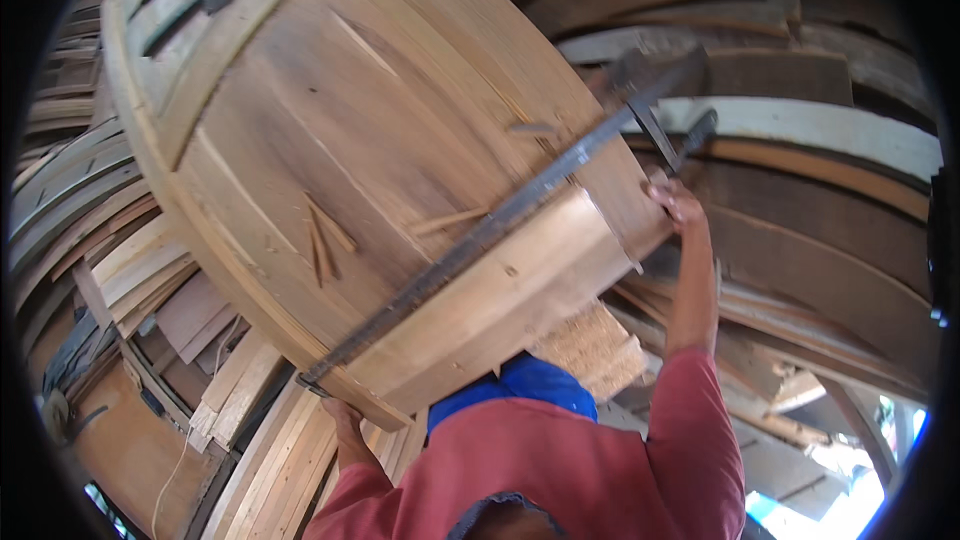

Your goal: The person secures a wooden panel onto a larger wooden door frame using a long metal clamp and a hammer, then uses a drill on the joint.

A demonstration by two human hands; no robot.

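A large panelled wooden door (330, 110) lies at a slant in front of me, its lower end by my body. A long dark metal bar clamp (470, 233) spans its width near that end. My right hand (677, 203) is closed round the door's right edge, just below the clamp's screw handle (698, 135). At the lower left corner my left hand (343, 414) grips the door's edge beside the clamp's other end; its fingertips are partly hidden. A hammer (190, 12) rests on the door's far left part. Thin wood strips (325, 238) lie loose on the panels.
Stacked boards (150, 270) fill the left side, and long planks (800, 240) lie along the right. Pale battens (275, 470) stand close by my left arm. A rough wood block (595, 350) juts out under the door's near end.
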